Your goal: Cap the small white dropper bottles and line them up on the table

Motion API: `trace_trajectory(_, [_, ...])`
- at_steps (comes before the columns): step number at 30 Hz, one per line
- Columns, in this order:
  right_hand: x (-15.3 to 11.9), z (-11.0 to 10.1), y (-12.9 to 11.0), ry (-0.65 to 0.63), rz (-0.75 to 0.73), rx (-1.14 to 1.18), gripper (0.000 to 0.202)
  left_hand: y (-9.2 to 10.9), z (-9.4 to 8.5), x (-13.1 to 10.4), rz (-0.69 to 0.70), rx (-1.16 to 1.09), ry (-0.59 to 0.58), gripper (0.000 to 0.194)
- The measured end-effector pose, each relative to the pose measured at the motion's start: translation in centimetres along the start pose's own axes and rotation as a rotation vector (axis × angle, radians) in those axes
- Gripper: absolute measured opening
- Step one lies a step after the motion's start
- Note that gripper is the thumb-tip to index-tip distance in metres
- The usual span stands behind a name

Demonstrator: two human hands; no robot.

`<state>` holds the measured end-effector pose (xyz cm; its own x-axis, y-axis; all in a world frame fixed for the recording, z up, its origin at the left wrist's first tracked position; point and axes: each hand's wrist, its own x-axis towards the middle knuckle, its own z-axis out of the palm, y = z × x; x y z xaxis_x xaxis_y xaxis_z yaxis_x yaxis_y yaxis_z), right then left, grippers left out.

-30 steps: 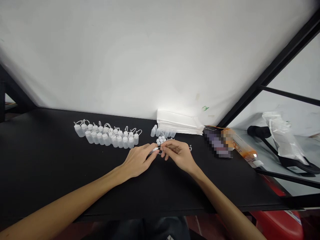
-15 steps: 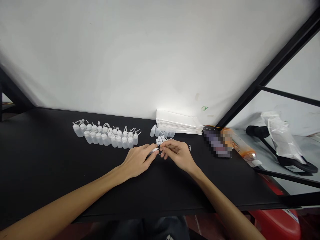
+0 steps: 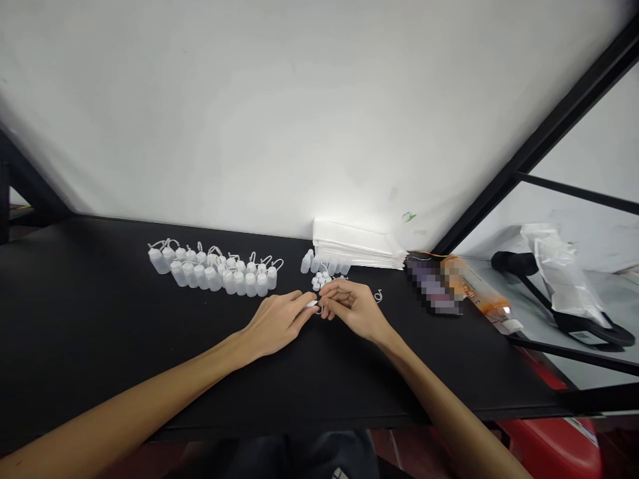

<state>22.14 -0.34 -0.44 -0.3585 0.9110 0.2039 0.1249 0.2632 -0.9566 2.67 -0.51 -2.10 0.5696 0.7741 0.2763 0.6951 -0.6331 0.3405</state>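
My left hand [image 3: 279,322] pinches a small white cap [image 3: 312,303] between thumb and fingers, low over the black table. Right beside it, my right hand [image 3: 355,309] has its thumb and forefinger together at a thin white loop [image 3: 319,310] that hangs by the cap. Just beyond the fingertips lies a small heap of white caps [image 3: 321,281]. Several bottles without loops [image 3: 329,265] stand behind the heap. To the left, rows of translucent bottles [image 3: 213,278] carry white caps with loops. Whether a bottle is under my left fingers is hidden.
A stack of white sheets [image 3: 354,243] lies against the wall. A loose white loop [image 3: 378,296] is right of my right hand. Farther right are a blurred purple packet [image 3: 433,287], an orange-labelled bottle [image 3: 482,296] and a black frame [image 3: 499,179].
The white cap between my hands has dropped and tilted slightly, and the loop has shifted a little lower. Both hands have otherwise hardly moved.
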Motion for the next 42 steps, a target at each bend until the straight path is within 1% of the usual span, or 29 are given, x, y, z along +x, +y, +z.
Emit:
trace_trajectory(5, [0.1, 0.0, 0.1, -0.023, 0.024, 0.03, 0.009, 0.0, 0.0, 0.1, 0.036, 0.021, 0.001, 0.031])
trace_trajectory(12, [0.3, 0.1, 0.3, -0.049, 0.041, 0.075, 0.018, 0.0, 0.0, 0.1, 0.043, 0.003, -0.008, 0.031])
trace_trajectory(16, [0.3, -0.3, -0.3, -0.066, 0.028, 0.092, 0.022, 0.3, -0.7, 0.4, 0.016, -0.125, -0.02, 0.03])
trace_trajectory(19, [0.3, -0.9, -1.0, -0.067, 0.01, 0.1, 0.027, 0.7, -1.5, 0.6, -0.021, -0.238, -0.009, 0.03])
trace_trajectory(23, [0.3, -1.7, -1.3, -0.012, -0.004, 0.069, 0.029, 0.7, -2.0, 0.6, -0.023, -0.321, 0.015, 0.027])
trace_trajectory(27, [0.5, -2.3, -0.7, 0.061, -0.022, 0.055, 0.029, 0.5, -2.3, 0.6, -0.009, -0.356, 0.024, 0.027])
trace_trajectory(29, [0.7, -2.5, -0.2, 0.073, -0.009, 0.069, 0.03, 0.6, -2.9, 0.7, -0.004, -0.377, 0.015, 0.028])
trace_trajectory(32, [1.0, -2.8, 0.4, 0.096, 0.012, 0.081, 0.034, 0.9, -4.1, 0.5, 0.035, -0.43, 0.012, 0.03])
trace_trajectory(34, [1.1, -3.0, 0.6, 0.122, 0.016, 0.071, 0.037, 1.1, -5.2, 0.0, 0.033, -0.476, 0.05, 0.029])
trace_trajectory(37, [1.2, -3.3, 0.6, 0.164, 0.004, 0.009, 0.04, 0.7, -6.8, -1.8, -0.033, -0.586, 0.144, 0.032])
trace_trajectory(40, [1.2, -3.6, 0.3, 0.169, -0.007, -0.043, 0.041, -0.9, -8.6, -4.6, -0.11, -0.67, 0.266, 0.034])
trace_trajectory(42, [1.1, -3.9, 0.2, 0.165, -0.015, -0.078, 0.042, -2.5, -9.9, -6.7, -0.208, -0.649, 0.406, 0.038])
